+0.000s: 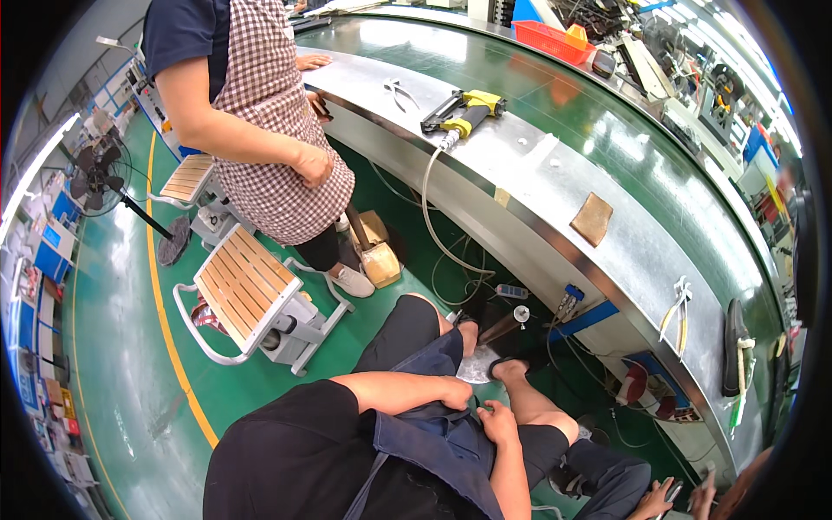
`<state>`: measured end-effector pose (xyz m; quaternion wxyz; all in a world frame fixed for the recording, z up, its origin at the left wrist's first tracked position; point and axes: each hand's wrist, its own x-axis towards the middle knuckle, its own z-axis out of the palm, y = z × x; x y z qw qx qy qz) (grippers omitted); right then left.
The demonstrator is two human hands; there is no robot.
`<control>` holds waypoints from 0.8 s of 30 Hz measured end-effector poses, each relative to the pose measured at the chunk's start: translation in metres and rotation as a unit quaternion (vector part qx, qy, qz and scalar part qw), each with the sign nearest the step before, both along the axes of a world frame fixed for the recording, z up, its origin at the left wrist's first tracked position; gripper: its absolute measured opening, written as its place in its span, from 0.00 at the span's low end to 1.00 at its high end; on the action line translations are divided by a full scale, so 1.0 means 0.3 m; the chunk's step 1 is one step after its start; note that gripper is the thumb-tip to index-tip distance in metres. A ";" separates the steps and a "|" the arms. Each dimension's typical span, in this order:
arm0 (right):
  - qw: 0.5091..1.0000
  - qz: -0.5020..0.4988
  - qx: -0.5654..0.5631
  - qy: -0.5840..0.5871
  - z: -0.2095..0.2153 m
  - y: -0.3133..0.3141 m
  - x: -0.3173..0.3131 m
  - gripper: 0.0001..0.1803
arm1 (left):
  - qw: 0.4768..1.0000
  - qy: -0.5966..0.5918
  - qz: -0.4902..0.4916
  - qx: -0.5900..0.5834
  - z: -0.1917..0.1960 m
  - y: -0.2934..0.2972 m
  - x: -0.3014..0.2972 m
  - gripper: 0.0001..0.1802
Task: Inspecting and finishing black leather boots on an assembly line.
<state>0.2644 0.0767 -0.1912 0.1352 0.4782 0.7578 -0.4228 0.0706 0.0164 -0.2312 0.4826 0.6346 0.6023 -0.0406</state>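
Observation:
Both hands rest low over my lap, against a dark blue apron (433,455). My left hand (455,393) is closed, its fingers curled under toward the cloth. Close beside it, my right hand (498,423) is also closed, fingers bent at the apron's folds. A small dark patch shows between the hands; whether they grip the cloth or something small is hidden. On the metal bench edge (546,169) ahead, out of my hands' reach, lie a brown block (592,218), a yellow-and-black air tool (468,113) with a hose, and metal pliers (400,94).
A co-worker in a checked apron (269,130) stands at left by a slatted stool (247,286). Yellow-handled pliers (678,316) and a dark shoe-shaped piece (737,347) lie at right. Another person's hand (656,498) shows lower right. A green conveyor belt (607,121) runs behind; cables hang below.

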 end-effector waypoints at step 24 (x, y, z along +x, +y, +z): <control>1.000 0.003 0.006 0.004 -0.010 0.000 0.008 0.27 | 1.000 -0.003 0.001 0.012 -0.013 -0.001 0.006 0.17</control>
